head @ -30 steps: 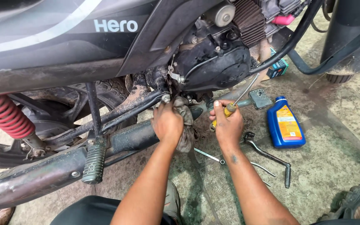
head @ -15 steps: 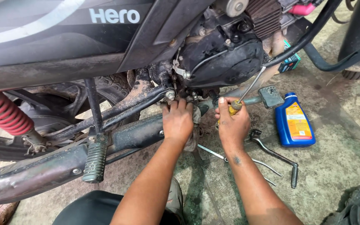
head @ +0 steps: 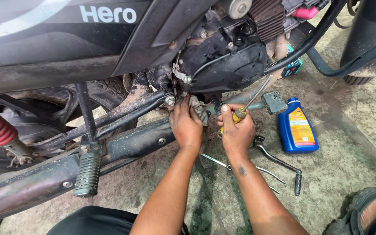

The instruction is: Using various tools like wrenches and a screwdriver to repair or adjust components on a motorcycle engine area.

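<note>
Stained concrete floor (head: 349,165) under a black motorcycle (head: 109,52), right hand (head: 237,132) clenched around a yellow-handled screwdriver (head: 251,101) (shaft angled up toward the engine), left hand (head: 187,124) pressing a grey rag (head: 198,109) below the engine case, spanners (head: 236,167) just behind, blue oil bottle (head: 298,127) to the right.

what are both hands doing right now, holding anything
Left hand: closed on a grey rag under the engine.
Right hand: closed on a screwdriver with a yellow handle.
</note>
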